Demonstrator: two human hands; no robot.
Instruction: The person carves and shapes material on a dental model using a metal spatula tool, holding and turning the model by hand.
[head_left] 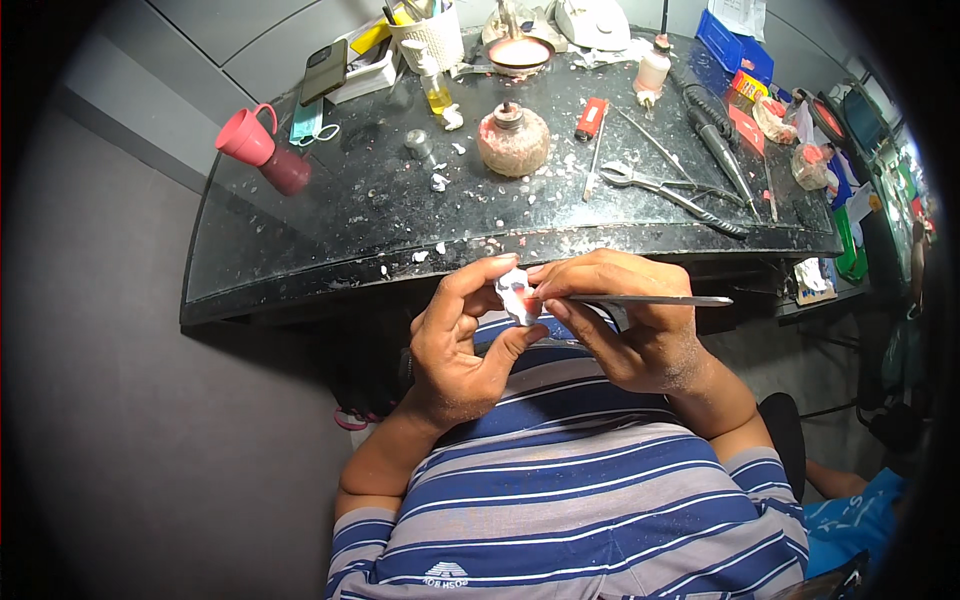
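In front of my chest, my left hand (452,335) pinches a small white plaster-like piece (511,288) between thumb and fingers. A reddish-pink patch, perhaps wax, shows on the side of it facing my right hand. My right hand (632,318) grips a thin metal carving tool (680,299) like a pen. Its handle points out to the right, and its working end meets the piece at the pink patch. The fingers partly hide that tip. Both hands are just short of the front edge of the black table (330,262).
Across the table stand a round glass burner (513,145), a red lighter (591,119), pliers (675,192), a corded handpiece (722,155) and a pink mug (246,138). White scraps (420,256) lie near the front edge. Another person's blue clothing (855,525) shows at lower right.
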